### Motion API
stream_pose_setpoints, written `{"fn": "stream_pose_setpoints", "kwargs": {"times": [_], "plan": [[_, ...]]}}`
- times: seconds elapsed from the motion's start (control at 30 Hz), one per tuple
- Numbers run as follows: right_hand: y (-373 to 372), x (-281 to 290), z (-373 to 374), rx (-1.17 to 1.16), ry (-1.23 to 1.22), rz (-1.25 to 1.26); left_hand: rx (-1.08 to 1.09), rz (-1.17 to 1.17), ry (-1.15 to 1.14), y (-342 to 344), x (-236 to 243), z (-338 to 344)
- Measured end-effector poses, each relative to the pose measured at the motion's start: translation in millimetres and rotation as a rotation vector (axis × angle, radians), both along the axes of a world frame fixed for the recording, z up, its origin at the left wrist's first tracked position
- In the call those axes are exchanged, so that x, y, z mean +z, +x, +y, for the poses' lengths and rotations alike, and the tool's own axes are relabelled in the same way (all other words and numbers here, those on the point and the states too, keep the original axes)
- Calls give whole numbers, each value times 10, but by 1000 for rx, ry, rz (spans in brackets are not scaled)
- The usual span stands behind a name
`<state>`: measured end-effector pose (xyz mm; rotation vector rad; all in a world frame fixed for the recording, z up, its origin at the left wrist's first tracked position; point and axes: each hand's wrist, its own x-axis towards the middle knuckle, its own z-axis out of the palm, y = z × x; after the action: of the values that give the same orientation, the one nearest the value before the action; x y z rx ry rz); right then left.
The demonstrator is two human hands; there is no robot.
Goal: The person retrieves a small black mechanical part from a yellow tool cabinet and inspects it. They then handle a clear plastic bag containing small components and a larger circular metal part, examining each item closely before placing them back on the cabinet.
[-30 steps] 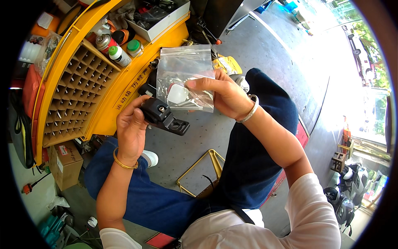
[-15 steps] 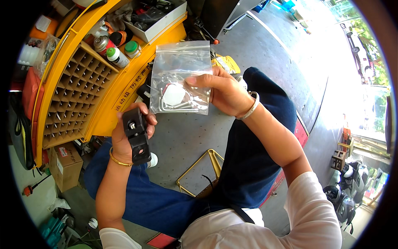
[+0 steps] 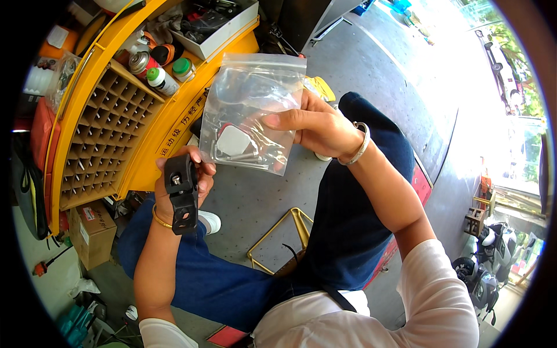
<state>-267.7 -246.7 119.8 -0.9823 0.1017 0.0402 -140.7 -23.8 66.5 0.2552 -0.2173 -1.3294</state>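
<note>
In my left hand (image 3: pixel 197 177), fingers wrapped round it, a black bracket-like part (image 3: pixel 184 207) stands upright, with holes and a metal bolt showing. My right hand (image 3: pixel 307 124) pinches a clear zip-top bag (image 3: pixel 246 87) by its right side, thumb across the front. Inside the bag, low down, lie a white rounded-square piece (image 3: pixel 232 141) and some metal rods or bolts. The bag's lower left corner is just above my left fingertips; whether they touch is unclear.
A yellow rack (image 3: pixel 139 177) on the left carries cans, a cardboard divider (image 3: pixel 104 130) and a box of parts (image 3: pixel 214 37). A cardboard carton (image 3: pixel 90 243) sits below it. A gold metal frame (image 3: pixel 270 238) lies between my legs; scooters (image 3: pixel 481 278) stand at the right.
The black part has turned upright in my left hand since a second ago. The bag has shifted lower and tilted, its bottom now nearer my left hand.
</note>
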Motion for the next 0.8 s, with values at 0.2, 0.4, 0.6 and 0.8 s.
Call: {"fn": "stream_pose_setpoints", "kwargs": {"times": [0.2,0.4,0.6,0.8], "plan": [[-4,-10,-19,11,-12,-26,10,-51,5,-12,-36,-6],[-17,-9,-46,28,31,18,34,-133,86,-20,-50,21],[-12,-20,-70,-45,72,50,49,-239,188,-30,-20,-15],[44,-75,-102,-144,90,101,-19,-134,191,-76,-21,-28]]}}
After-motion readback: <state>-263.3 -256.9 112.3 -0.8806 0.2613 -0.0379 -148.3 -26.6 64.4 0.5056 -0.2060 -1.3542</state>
